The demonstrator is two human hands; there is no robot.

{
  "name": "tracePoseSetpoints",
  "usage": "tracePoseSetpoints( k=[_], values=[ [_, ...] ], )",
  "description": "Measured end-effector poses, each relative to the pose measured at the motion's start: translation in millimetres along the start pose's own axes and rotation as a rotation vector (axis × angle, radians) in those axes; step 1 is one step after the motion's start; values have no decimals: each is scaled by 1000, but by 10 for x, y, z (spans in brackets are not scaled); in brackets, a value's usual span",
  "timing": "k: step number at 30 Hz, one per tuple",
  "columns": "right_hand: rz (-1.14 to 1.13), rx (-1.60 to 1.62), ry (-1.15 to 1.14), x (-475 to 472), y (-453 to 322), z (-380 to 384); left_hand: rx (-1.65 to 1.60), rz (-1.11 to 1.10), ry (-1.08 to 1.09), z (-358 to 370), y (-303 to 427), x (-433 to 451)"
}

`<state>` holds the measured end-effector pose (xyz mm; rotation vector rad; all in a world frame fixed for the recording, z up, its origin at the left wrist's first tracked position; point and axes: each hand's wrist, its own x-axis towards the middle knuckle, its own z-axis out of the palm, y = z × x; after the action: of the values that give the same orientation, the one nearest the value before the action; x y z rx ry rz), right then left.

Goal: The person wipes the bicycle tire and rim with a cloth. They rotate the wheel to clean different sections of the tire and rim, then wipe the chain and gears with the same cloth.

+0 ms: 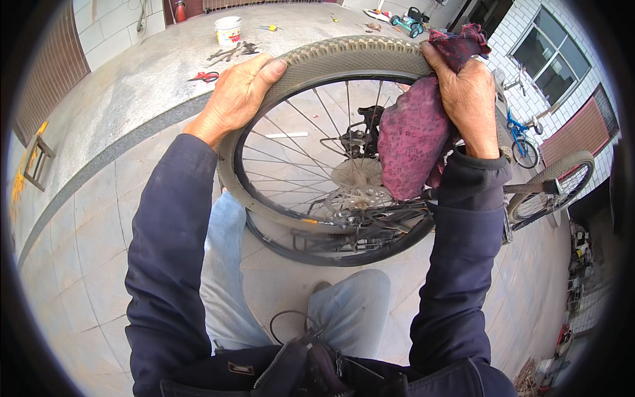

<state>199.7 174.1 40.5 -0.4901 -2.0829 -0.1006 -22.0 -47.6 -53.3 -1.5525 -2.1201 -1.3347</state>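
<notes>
A knobby bicycle tire stands upright before me on a spoked wheel with a disc brake rotor and a black rim. My left hand is closed over the tire at its upper left, the thumb on the tread. On the upper right my right hand grips a dark red patterned cloth against the tire; the cloth hangs down over the spokes. Behind the spokes shows a rear derailleur. A black tube or second tire curves around below the wheel, between my knees and the bicycle.
The bicycle's other wheel reaches out to the right. On the raised concrete ledge lie red-handled scissors, several dark tools and a white bucket. A wooden stool stands at the left, a small blue bicycle at the right.
</notes>
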Motion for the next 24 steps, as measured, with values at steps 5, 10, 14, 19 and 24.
tracePoseSetpoints(
  k=[5, 10, 14, 19, 24],
  values=[
    [120, 46, -91, 45, -47, -81, -118, 72, -50, 3, -34, 109],
    [139, 104, -60, -2, 38, -120, -61, 33, -105, -20, 95, 150],
    [146, 139, -38, -80, 181, -182, -189, -31, -34, -51, -98, -52],
    [212, 260, 22, -176, 457, -319, -184, -111, 128, 79, -359, -536],
    [222, -4, 64, -180, 354, -281, -239, -134, 149, 149, -486, -554]
  ],
)
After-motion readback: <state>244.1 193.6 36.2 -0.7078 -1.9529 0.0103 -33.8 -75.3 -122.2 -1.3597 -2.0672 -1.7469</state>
